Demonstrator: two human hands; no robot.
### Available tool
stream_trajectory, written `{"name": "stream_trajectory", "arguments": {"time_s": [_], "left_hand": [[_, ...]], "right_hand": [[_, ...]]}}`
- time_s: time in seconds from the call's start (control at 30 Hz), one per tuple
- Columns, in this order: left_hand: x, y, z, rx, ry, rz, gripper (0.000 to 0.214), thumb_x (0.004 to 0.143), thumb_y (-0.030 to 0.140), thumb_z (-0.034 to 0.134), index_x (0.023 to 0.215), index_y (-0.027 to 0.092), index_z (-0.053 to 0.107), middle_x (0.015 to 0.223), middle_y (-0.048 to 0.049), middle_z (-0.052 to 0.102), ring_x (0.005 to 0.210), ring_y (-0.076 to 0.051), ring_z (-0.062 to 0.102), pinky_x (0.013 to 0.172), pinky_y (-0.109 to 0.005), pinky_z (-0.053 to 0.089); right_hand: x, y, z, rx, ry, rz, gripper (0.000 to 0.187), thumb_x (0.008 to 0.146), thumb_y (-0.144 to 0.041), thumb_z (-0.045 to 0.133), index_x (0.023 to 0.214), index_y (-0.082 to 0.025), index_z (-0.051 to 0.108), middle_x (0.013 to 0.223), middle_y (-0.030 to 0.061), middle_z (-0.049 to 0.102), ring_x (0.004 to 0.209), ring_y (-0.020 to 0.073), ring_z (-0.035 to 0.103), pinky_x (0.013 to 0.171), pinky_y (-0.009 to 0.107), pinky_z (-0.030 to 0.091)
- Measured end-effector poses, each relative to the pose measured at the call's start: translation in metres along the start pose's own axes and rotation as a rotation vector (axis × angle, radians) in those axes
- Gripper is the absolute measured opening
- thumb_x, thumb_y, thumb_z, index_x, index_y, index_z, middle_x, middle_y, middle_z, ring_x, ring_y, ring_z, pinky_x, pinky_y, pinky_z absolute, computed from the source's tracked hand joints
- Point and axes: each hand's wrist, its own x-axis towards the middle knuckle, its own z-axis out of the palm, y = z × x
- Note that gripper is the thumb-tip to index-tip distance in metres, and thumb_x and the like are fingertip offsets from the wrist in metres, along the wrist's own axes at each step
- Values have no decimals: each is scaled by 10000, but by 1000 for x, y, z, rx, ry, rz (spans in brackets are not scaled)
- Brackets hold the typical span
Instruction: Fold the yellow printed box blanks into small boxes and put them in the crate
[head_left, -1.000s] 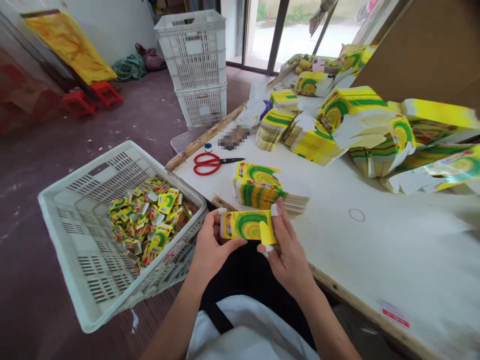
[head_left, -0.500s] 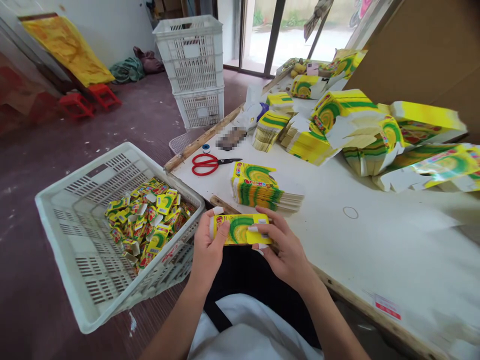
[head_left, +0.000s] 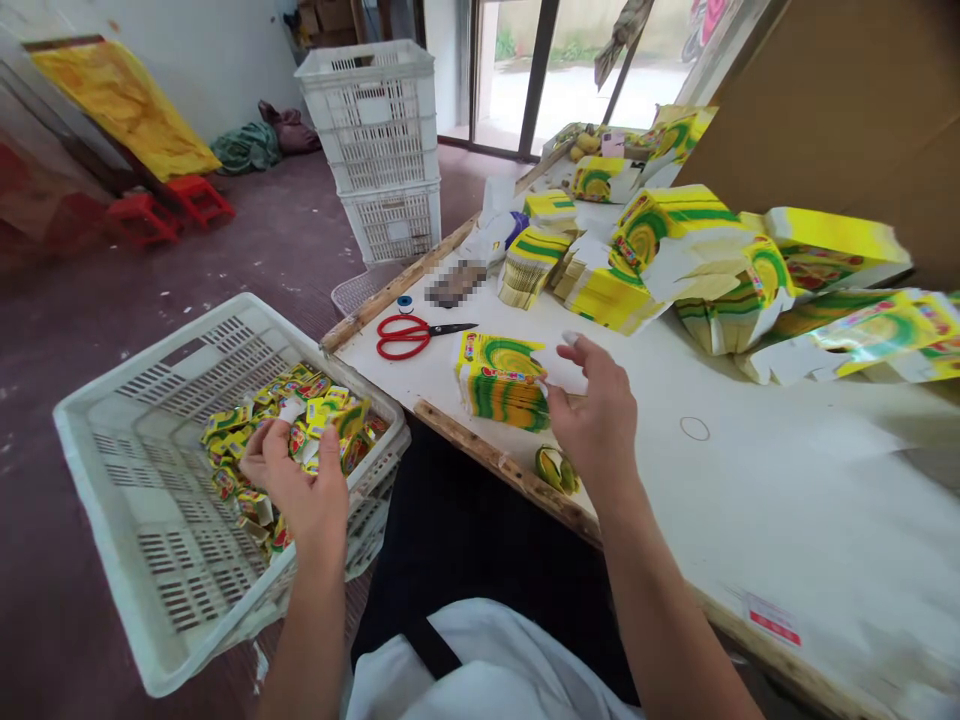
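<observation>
My left hand (head_left: 300,485) hovers over the white plastic crate (head_left: 112,480) at my left, fingers spread and palm up, with nothing in its grip. Just past its fingertips a folded yellow-green box (head_left: 346,416) lies on the heap of several small folded boxes (head_left: 255,450) inside the crate. My right hand (head_left: 592,405) reaches over the table to a stack of flat yellow-green cartons (head_left: 499,385). Its thumb touches the stack's right end and its fingers are apart. A small yellow-green carton piece (head_left: 556,468) lies at the table's edge under my wrist.
Red scissors (head_left: 409,335) and a small tape roll (head_left: 405,302) lie on the white table (head_left: 750,500). More carton stacks (head_left: 600,285) and large yellow boxes (head_left: 705,250) fill the back. Stacked white crates (head_left: 382,140) and red stools (head_left: 165,210) stand on the floor.
Both hands held one yellow carton in front of me. Now the left hand has swung left over the crate and let it go, and the right hand has moved up to the carton stack.
</observation>
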Motion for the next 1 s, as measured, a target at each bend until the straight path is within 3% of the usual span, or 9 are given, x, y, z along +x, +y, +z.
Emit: {"name": "stream_trajectory", "arguments": {"time_s": [0.07, 0.13, 0.27, 0.4, 0.57, 0.63, 0.7, 0.87, 1.0], "left_hand": [[-7, -1, 3, 32, -18, 22, 443, 751, 388, 713, 1121, 180, 582, 1269, -123, 490, 1272, -280, 407, 1107, -467, 308], [-19, 3, 10, -66, -135, -28, 383, 762, 404, 697, 1068, 192, 605, 1197, -98, 555, 1193, -257, 498, 1038, -430, 399], [-40, 17, 25, -305, -365, -203, 324, 775, 406, 682, 1009, 189, 621, 1052, -65, 626, 998, -200, 615, 902, -342, 501], [-53, 30, 33, -401, -508, -284, 304, 761, 393, 700, 968, 179, 638, 994, -65, 649, 954, -189, 629, 865, -321, 515], [-70, 39, 43, -675, -652, -347, 589, 677, 535, 758, 1137, 213, 582, 1143, -104, 636, 1084, -241, 606, 912, -380, 520], [-74, 46, 47, -841, -649, -358, 712, 652, 621, 736, 1226, 252, 534, 1240, -109, 605, 1181, -280, 563, 953, -426, 505], [-75, 56, 48, -947, -611, -401, 671, 702, 674, 647, 1224, 266, 540, 1233, -104, 618, 1213, -301, 545, 953, -451, 503], [-67, 78, 45, -1060, -442, -483, 438, 791, 625, 534, 850, 202, 627, 792, -61, 650, 866, -258, 663, 811, -412, 557], [-71, 79, 47, -949, -250, -477, 506, 772, 695, 518, 831, 204, 629, 757, -51, 622, 808, -233, 636, 741, -361, 549]], "right_hand": [[12, 7, 6, -76, -91, 10, 491, 766, -76, 504, 1248, -165, 538, 1074, 129, 702, 1025, 320, 585, 902, 525, 464], [17, 12, 11, -119, -152, -19, 483, 754, -52, 483, 1218, -161, 559, 1022, 123, 714, 979, 318, 589, 893, 526, 453], [21, 18, 14, -139, -161, -92, 478, 728, -47, 485, 1183, -172, 561, 963, 112, 707, 914, 308, 591, 864, 501, 449], [21, 10, 7, -70, -159, -11, 447, 735, -72, 479, 1163, -193, 517, 866, 82, 697, 846, 287, 600, 795, 462, 480], [-9, -21, -5, 44, -103, 32, 440, 764, -67, 430, 1176, -222, 444, 927, 67, 679, 882, 255, 633, 764, 412, 503], [-29, -34, -6, 135, -161, 1, 430, 766, -64, 438, 1165, -226, 432, 923, 63, 668, 874, 237, 637, 774, 395, 511], [-49, -45, -3, 266, -265, 14, 420, 767, -54, 442, 1153, -218, 425, 869, 53, 654, 813, 217, 637, 753, 376, 519], [-78, -60, 4, 802, -490, 236, 407, 808, -156, 561, 1176, -235, 407, 827, 5, 593, 756, 158, 615, 684, 290, 536], [-81, -62, 4, 980, -619, 290, 513, 790, -213, 637, 1234, -252, 384, 882, 13, 594, 802, 154, 621, 698, 281, 545]]}}
